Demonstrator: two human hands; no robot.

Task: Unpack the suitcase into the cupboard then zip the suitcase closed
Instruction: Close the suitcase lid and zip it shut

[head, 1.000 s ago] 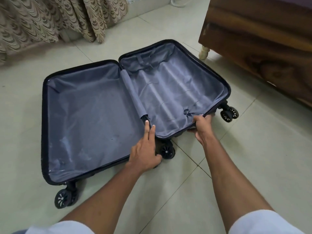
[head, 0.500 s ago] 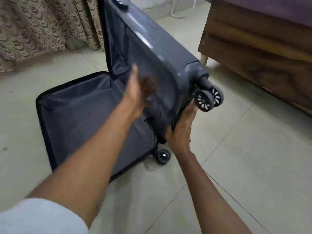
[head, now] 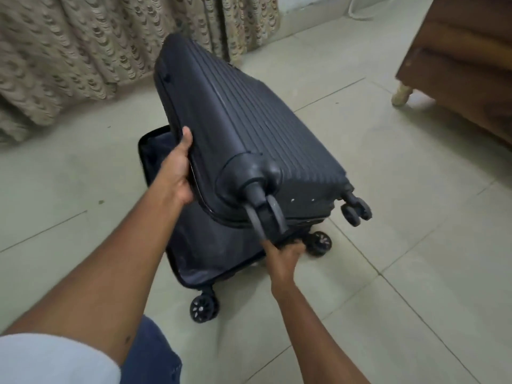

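Suitcase (head: 249, 139) half-shut, hands (head: 177, 173) gripping rims

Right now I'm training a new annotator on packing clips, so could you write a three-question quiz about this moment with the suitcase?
1. True or false: the dark ribbed hard-shell suitcase is fully shut and zipped.
2. Which of the two hands is on the raised lid's long edge? A) left hand B) right hand
3. Fill in: the suitcase's lower half lies on the pale ______ floor.

Key:
1. False. The lid is tilted partway down, and the grey lining of the lower half shows.
2. A. The right hand is low, at the suitcase's near corner by a black wheel.
3. Tiled.
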